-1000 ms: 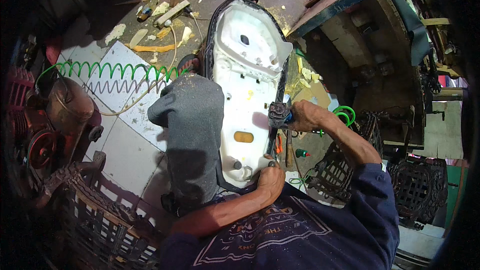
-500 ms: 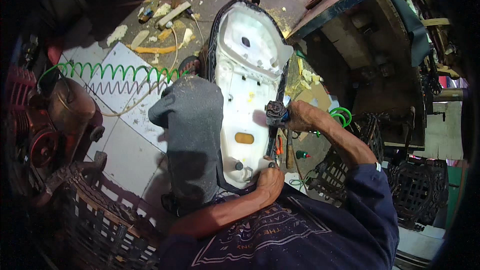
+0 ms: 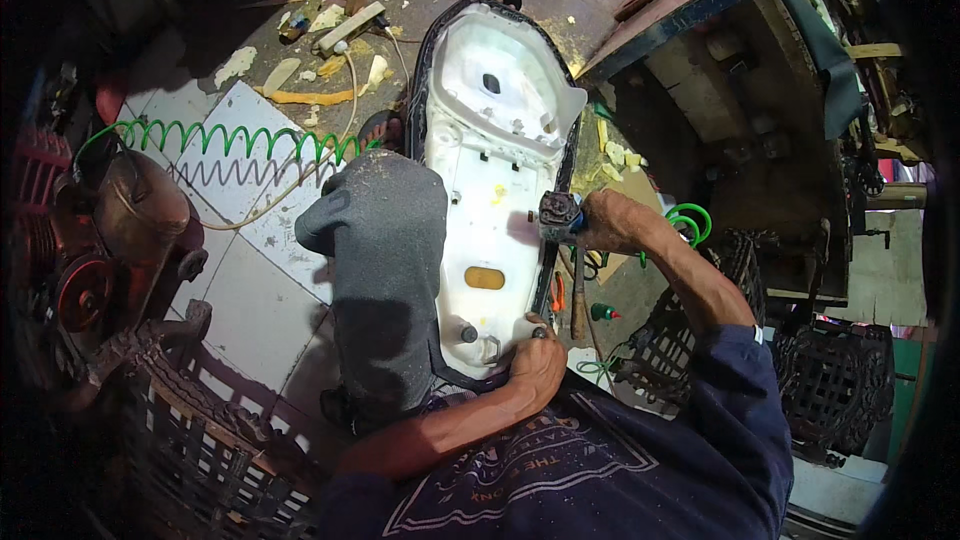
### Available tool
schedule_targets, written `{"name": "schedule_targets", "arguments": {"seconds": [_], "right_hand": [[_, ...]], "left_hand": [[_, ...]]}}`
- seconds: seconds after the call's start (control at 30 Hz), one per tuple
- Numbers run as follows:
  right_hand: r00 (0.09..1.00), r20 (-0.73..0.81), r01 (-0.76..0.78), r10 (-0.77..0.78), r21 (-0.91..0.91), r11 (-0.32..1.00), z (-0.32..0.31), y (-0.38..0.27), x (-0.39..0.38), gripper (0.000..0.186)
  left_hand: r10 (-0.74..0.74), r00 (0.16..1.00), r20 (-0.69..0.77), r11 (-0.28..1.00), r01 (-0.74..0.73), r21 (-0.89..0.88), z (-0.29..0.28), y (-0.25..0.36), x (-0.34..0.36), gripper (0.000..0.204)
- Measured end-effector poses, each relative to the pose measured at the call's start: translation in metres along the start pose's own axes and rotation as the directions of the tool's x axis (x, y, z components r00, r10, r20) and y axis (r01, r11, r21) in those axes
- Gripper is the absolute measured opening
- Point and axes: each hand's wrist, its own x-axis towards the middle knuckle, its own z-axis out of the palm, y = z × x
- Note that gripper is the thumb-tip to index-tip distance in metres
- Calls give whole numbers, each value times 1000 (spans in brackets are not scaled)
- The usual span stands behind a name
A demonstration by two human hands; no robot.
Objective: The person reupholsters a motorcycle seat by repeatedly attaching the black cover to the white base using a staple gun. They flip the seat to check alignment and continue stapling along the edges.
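A motorcycle seat (image 3: 497, 225) lies upside down, long and narrow, against my grey-trousered leg. Its white plastic base faces up, with black cover material (image 3: 418, 90) wrapped round the rim. My right hand (image 3: 615, 221) grips an air staple gun (image 3: 560, 210) at the seat's right edge; the hand and the tool's head hide the exact contact. At the near end, my left hand (image 3: 540, 368) is closed on the right edge of the seat, its fingers curled beside a black rubber foot (image 3: 539, 333). What lies under those fingers is partly hidden.
A green coiled air hose (image 3: 250, 143) stretches left toward a rusty compressor (image 3: 140, 205). Foam scraps (image 3: 237, 64) and a power strip (image 3: 348, 28) lie on the floor ahead. Orange-handled pliers (image 3: 557, 292), a hammer (image 3: 579, 308) and a dark open cabinet (image 3: 750, 120) are to the right.
The staple gun and my right hand have shifted slightly away from me and to the right along the seat's edge. My left hand stays nearly in place.
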Motion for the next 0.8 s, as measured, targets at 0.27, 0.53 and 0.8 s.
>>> {"name": "schedule_targets", "arguments": {"seconds": [0.27,0.53,0.8], "right_hand": [[998,-63,17,-2,248,969,11,20,-12,52],[984,-154,147,-90,410,900,50,36,-44,39],[997,-43,79,-68,349,934,54,21,-41,35]], "left_hand": [[9,996,83,1000,-10,9,-10,-4,2,57],[26,997,71,999,-25,-20,-3,0,3,73],[-21,995,95,1000,22,-5,-2,6,-6,70]]}}
